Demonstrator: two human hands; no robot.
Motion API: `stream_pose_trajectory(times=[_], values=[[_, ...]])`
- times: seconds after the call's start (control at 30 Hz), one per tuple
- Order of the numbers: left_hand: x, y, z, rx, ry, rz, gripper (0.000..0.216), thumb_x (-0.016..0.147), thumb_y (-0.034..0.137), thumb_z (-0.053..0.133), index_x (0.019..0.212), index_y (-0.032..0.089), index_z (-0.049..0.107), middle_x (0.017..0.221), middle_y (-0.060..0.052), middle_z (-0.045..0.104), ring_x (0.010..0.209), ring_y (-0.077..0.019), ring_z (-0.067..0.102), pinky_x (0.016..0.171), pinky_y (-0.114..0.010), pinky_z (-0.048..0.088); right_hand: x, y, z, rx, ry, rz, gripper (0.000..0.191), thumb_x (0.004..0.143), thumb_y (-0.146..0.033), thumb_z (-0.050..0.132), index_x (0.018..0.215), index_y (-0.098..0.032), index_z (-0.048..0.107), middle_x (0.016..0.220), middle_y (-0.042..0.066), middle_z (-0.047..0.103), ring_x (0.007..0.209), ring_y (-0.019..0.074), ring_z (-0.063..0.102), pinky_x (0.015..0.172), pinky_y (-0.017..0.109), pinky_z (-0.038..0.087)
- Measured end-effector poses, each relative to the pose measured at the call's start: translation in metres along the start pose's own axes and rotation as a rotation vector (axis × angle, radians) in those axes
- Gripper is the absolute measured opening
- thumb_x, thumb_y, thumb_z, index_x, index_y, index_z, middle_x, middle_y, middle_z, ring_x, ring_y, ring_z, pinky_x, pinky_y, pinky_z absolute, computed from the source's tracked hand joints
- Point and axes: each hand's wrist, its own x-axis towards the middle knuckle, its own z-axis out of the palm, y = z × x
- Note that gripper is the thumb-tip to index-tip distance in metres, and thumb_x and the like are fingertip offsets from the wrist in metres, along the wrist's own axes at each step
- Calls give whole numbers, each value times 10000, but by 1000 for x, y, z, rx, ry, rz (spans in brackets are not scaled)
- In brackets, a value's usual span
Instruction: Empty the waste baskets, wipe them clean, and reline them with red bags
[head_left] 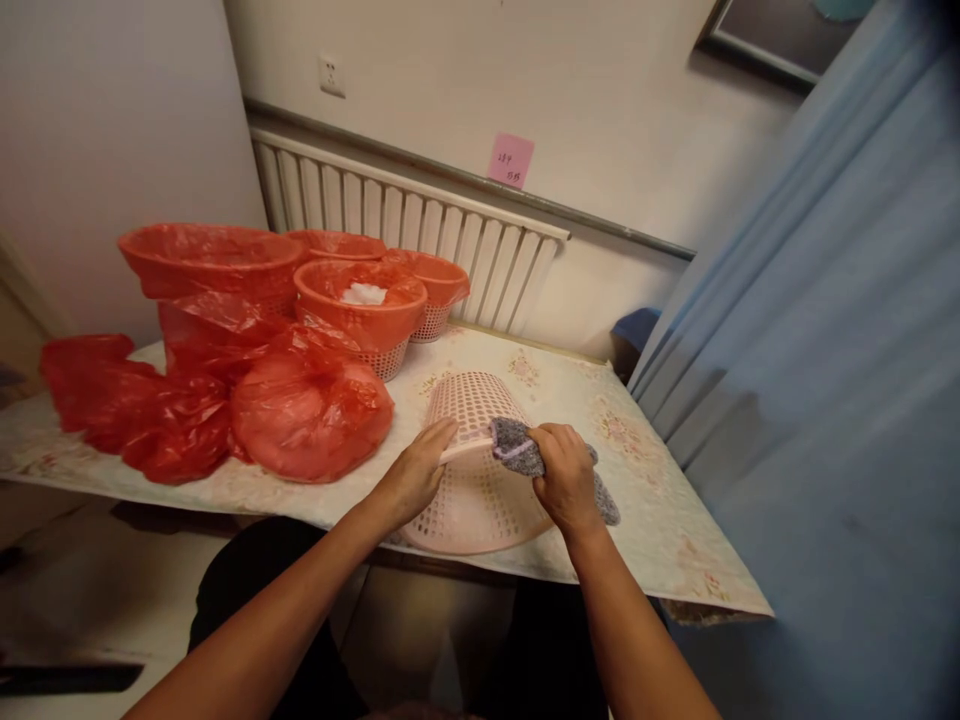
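A pale pink perforated wastebasket (478, 400) lies tipped on its side on the table, its mouth facing me. My left hand (420, 470) grips the basket's rim at the upper left, fingers closed round it. In my right hand (566, 475) is a grey cloth (517, 447) with a pale purple edge, bunched and pressed against the rim at the upper right. Part of the cloth hangs out behind the hand on the right. The right fingertips are partly hidden by the cloth.
Several baskets lined with red bags (360, 315) stand at the back left, one with white paper (364, 293) inside. Loose red plastic bags (311, 410) lie in front of them. A radiator (420, 215) runs behind the flowered tablecloth (622, 430). A blue curtain (817, 330) hangs at right.
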Motion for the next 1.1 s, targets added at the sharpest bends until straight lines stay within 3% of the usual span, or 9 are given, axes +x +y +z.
stream_pose_trajectory(times=[0.17,0.3,0.43,0.53,0.67,0.8,0.87,0.97,1.1], values=[[-7,-4,0,-7,13,-26,607,770,14,406,1366,113,467,1408,-173,499,1328,-240,446,1117,-489,367,-37,21,18,95,156,188,291,742,-86,458,992,-196,560,953,67,597,928,227,526,834,378,432],[-11,-7,-2,-16,43,-46,591,775,27,417,1353,128,488,1390,-154,524,1311,-234,466,1108,-478,384,-78,25,42,174,315,543,178,793,-209,482,952,-190,562,924,58,604,893,220,556,811,357,441],[-17,-12,-4,-31,58,-45,577,786,49,419,1351,138,490,1392,-143,524,1311,-228,467,1111,-470,381,-121,12,76,335,422,1009,320,788,-377,557,1023,-161,569,971,92,645,904,240,599,807,349,449],[-23,-17,-6,-45,72,-72,562,791,73,429,1346,135,495,1399,-137,519,1310,-225,471,1119,-456,375,-139,3,93,430,443,1151,481,755,-457,594,1111,-135,562,1093,139,643,1014,265,590,870,363,434],[-28,-22,-12,-42,125,-147,507,803,107,442,1304,108,523,1349,-152,562,1265,-236,517,1102,-462,396,-124,6,81,380,360,1067,351,791,-438,563,999,-157,594,959,92,660,889,237,589,795,340,439],[-22,-16,-18,2,148,-159,453,811,142,468,1255,122,558,1266,-143,619,1195,-242,573,1058,-457,445,-73,15,40,196,342,737,174,818,-265,493,928,-172,592,870,58,624,829,215,563,743,322,428],[-14,-9,-19,17,119,-108,463,805,128,472,1260,105,552,1280,-158,606,1214,-247,557,1061,-453,442,-43,15,19,146,278,469,191,790,-162,467,930,-183,595,896,58,612,874,214,552,784,333,428],[-3,0,-17,29,78,-25,499,797,85,456,1290,114,532,1320,-155,577,1259,-242,518,1081,-456,422,-5,7,-1,104,62,132,328,705,-55,450,966,-187,597,899,64,601,902,224,535,818,362,426],[0,-1,-12,19,45,23,544,790,49,430,1318,145,519,1348,-135,562,1280,-239,498,1094,-482,401,12,4,-3,93,-49,3,437,643,-17,437,1020,-178,590,936,76,597,926,230,526,835,378,429]])
